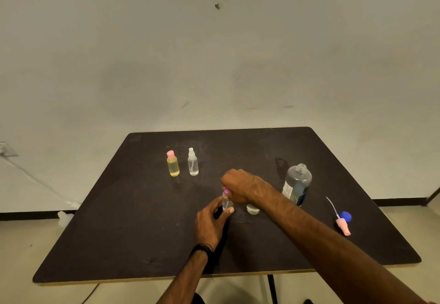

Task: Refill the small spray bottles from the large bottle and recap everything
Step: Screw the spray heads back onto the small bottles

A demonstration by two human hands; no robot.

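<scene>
Both forearms are bare; the left wrist wears a black band (202, 247) of thin cords.

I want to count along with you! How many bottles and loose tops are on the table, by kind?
Small bottles: 4 (yellow one, clear sprayer, one held in the hands, one behind the right arm)
Large bottle: 1
Loose tops: 2 (blue cap, pink spray top)
Total: 7
</scene>
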